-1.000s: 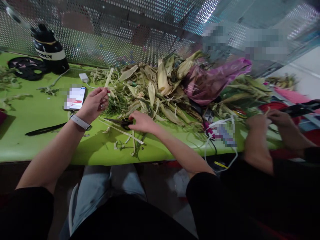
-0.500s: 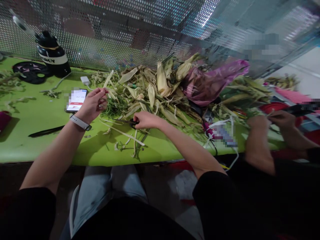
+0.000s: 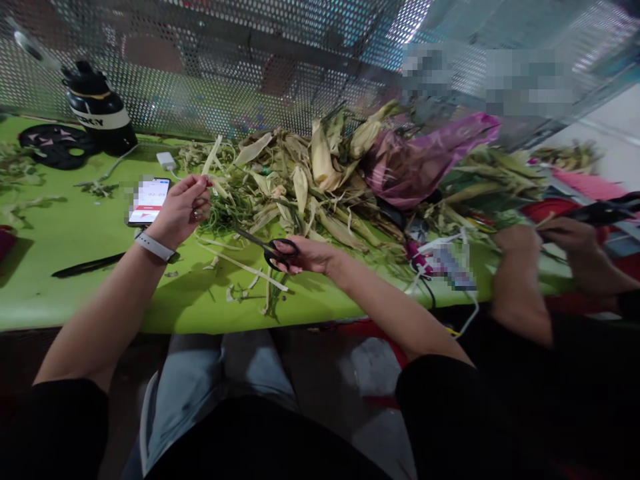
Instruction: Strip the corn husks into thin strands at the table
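Note:
My left hand (image 3: pixel 187 203), with a pale watch strap on the wrist, is raised over the near side of the husk pile. Its thumb and fingertips are pinched together, and whatever sits between them is too small to make out. My right hand (image 3: pixel 307 255) is palm-up over the green table, holding black-handled scissors (image 3: pixel 281 255) by the finger loops. Their blades point left toward the green strands (image 3: pixel 223 212) below my left fingertips. Pale strips of husk (image 3: pixel 245 267) lie on the tabletop between my hands. A heap of dried corn husks (image 3: pixel 300 187) spreads behind both hands.
Left of my left hand are a lit phone (image 3: pixel 149 200), a black knife-like tool (image 3: pixel 87 265) and a black bottle (image 3: pixel 103 110). A purple plastic bag (image 3: pixel 415 163) rests on the husks. To the right, another person's hands (image 3: pixel 520 240) work beside a glue gun (image 3: pixel 453 267).
My right hand has lifted the scissors off the tabletop, moved a little right and turned palm-up, showing the handle loops. My left hand keeps its pinch nearly in place.

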Tool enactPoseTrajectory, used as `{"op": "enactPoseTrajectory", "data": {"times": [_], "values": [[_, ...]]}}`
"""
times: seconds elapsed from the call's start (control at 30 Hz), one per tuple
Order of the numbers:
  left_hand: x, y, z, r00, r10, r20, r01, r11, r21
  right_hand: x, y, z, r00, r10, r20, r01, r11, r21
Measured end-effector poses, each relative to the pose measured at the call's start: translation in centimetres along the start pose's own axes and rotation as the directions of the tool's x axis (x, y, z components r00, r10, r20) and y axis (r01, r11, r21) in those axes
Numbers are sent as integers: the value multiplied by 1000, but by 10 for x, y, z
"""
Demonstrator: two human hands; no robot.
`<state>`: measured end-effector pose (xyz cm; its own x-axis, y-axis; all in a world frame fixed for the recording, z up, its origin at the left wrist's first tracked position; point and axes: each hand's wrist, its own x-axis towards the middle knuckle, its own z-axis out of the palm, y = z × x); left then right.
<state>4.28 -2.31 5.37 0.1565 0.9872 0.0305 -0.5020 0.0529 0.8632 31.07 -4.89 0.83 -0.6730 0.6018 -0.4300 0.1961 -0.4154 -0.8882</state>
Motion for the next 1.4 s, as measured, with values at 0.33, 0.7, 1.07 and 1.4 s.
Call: {"op": "enactPoseTrajectory", "data": {"times": [0.33,0.7,1.07,1.4], "values": [[-2,1,1,1000,4,-3,-4,999,45,16,-17,19,990,57,-129,-32,981,190],[-4,3,3,999,1,37,-1,1000,14,33,-5,19,933,-128,-335,104,991,-89],[-1,-5,-2,987,-51,154,42,997,58,23,-20,-8,885,-285,-368,-334,162,-929],[-4,-16,0,978,-100,183,66,982,179,29,-50,6,892,-414,-184,260,800,-540]]}}
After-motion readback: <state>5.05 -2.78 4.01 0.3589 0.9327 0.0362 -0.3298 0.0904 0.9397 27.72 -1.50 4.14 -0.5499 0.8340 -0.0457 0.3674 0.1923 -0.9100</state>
